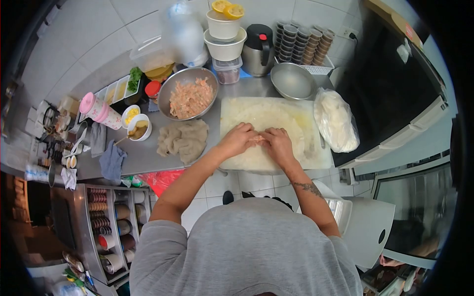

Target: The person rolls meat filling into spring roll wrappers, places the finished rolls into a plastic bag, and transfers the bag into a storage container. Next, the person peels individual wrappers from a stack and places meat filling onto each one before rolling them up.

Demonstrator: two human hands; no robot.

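Observation:
Over the near part of a white cutting board (232, 106), my left hand (239, 139) and my right hand (277, 144) meet with fingers curled. Between the fingertips shows a small lump of pinkish filling (257, 139), closed in from both sides. A thin, pale round sheet that looks like dough (281, 118) lies flat on the board, partly under my hands. Left of the board stands a steel bowl (213, 85) of similar pinkish filling (190, 98). A clear plastic bag with something white inside (337, 121) rests against the board's right side.
Behind the board sit a metal bowl (293, 81), a steel jug (257, 52) and stacked white tubs (224, 47). A crumpled beige cloth (182, 140) lies left of my left forearm. Farther left are small white bowls (140, 129) and a pink-lidded cup (101, 111).

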